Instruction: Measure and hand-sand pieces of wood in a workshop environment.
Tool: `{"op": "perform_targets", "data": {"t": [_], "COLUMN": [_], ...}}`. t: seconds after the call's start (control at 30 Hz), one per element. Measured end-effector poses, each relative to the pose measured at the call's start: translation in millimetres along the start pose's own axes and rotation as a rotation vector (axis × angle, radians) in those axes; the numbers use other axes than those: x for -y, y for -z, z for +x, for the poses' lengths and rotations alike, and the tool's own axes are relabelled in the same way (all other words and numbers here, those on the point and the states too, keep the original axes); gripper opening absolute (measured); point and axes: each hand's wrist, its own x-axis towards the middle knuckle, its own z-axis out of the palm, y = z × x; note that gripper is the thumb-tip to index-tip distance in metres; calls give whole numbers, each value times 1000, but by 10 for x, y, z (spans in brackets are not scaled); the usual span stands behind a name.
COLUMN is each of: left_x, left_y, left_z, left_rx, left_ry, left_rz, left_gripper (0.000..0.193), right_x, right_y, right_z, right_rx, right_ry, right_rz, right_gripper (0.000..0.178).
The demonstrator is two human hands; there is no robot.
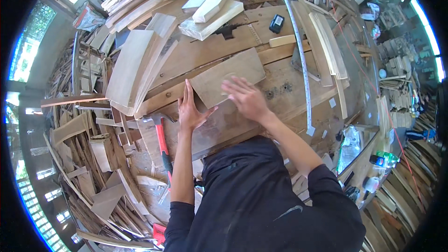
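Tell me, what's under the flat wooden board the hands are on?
The flat wooden board lies on the wooden workbench. The right hand rests on top, the left hand at its edge. What's directly beneath is covered.

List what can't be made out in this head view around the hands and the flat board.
- Head view: right hand is motion-blurred; finger contact with the flat board is unclear.
- Left hand hides the board's near-left corner.
- Hammer: its lower handle runs behind the left forearm.
- Small dark device: too small to identify.
- Tape measure: markings unreadable.
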Motion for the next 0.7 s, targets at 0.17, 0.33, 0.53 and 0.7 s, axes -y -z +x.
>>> {"op": "perform_targets", "data": {"t": [0.17,0.33,0.53,0.7], "left_x": [-59,-58,9,-136], "left_y": [30,-2,24,36], "left_z": [-4,2,-6,54], "left_rx": [16,28,-6,2], "left_ry": [35,18,-16,16], "left_rz": [-12,6,-12,-19], "left_gripper": [150,149,150,151], "right_x": [-320,330,222,-130], "right_y": [139,-296,-252,-255], "right_z": [43,33,308,943], "right_rx": [-305,-132,25,-123], "right_ry": [-308,-50,22,-313], "right_rz": [-82,92,56,-285], "right_gripper": [39,42,39,36]}}
